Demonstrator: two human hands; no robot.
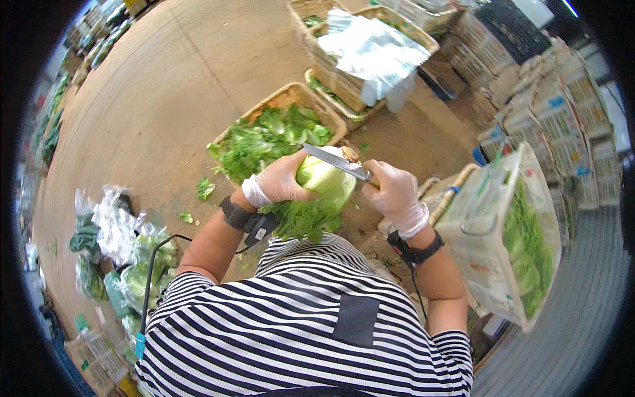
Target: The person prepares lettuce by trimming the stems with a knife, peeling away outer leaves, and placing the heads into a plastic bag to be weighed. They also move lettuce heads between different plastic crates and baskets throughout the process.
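Gloved in thin translucent plastic, my left hand point(283, 183) grips a head of leafy lettuce point(325, 183) from its left side. The leaves hang down towards my striped shirt, and the browned stem end point(349, 154) points up and away. My right hand point(397, 193), in a matching glove, holds a knife point(335, 161) by its handle. The blade lies across the pale base of the head, just below the browned stem end; whether it has cut in I cannot tell. Beyond the head stands a plastic basket point(292, 92) with loose green leaves point(273, 134) in it.
Stacked baskets point(342, 82) stand farther off, with clear plastic bags point(369, 49) draped on top. At right, a white crate point(481, 238) holds lettuce point(528, 248). Bagged vegetables point(144, 268) lie on the floor at left. Leaf scraps point(205, 189) dot the floor. More crates point(560, 124) are stacked at far right.
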